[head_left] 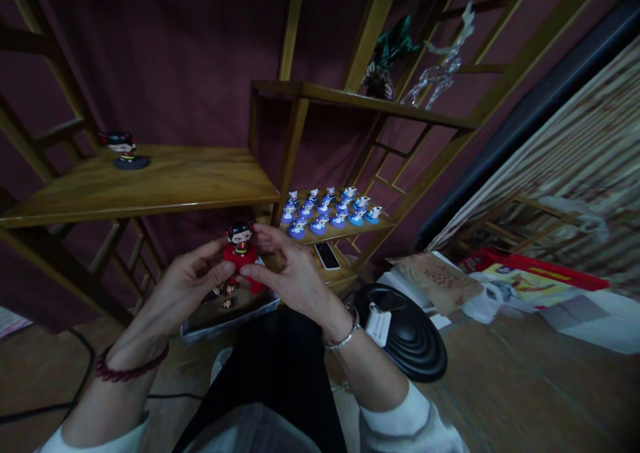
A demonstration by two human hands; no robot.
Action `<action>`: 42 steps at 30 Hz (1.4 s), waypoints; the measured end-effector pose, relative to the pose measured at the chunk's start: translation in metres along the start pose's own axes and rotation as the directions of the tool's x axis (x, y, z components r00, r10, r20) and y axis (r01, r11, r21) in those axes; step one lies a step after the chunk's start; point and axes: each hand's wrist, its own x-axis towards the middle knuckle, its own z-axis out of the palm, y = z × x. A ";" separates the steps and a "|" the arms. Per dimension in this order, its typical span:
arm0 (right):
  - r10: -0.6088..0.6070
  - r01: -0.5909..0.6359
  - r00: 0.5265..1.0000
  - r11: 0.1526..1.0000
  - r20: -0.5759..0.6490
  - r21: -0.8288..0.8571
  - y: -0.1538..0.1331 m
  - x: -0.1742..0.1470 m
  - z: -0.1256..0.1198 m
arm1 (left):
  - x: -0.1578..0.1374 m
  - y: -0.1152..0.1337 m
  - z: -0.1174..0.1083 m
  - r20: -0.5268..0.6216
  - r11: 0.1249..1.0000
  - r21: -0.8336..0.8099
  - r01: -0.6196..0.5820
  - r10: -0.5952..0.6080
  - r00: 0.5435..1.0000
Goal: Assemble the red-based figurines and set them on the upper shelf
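Between my two hands is a small figurine (pixel 241 240) with black hair buns, upright on a round red base. My left hand (pixel 193 276) grips the base from the left, its thumb pressed on the front. From the right, my right hand (pixel 287 266) holds the same base, thumb at the front and fingers curled behind. Below my hands an open box (pixel 230 325) contains several more little figurines (pixel 228 302), partly hidden by my hands. A similar figurine (pixel 125 150) on a dark base stands alone on the left wooden shelf (pixel 200 173).
Several small figurines (pixel 320 224) on blue and purple bases stand in rows on the lower right shelf. Beneath them lies a phone (pixel 327 256). A glass deer (pixel 445 66) and a green ornament (pixel 387 53) occupy the upper shelf. A black round object (pixel 410 333) and packaging (pixel 440 280) lie at right.
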 end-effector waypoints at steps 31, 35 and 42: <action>-0.152 0.150 0.986 0.988 0.070 0.036 -0.028 0.081 -0.002 | 0.018 0.056 -0.005 0.008 0.289 0.897 -0.335 0.747 0.665; -0.121 0.118 0.991 0.991 0.062 0.059 -0.026 0.094 0.003 | 0.022 0.065 -0.008 0.131 0.081 0.944 -0.319 0.797 0.589; -0.146 0.139 0.985 0.987 0.087 0.078 -0.017 0.115 0.014 | 0.026 0.070 -0.015 0.206 -0.106 0.974 -0.198 0.776 0.596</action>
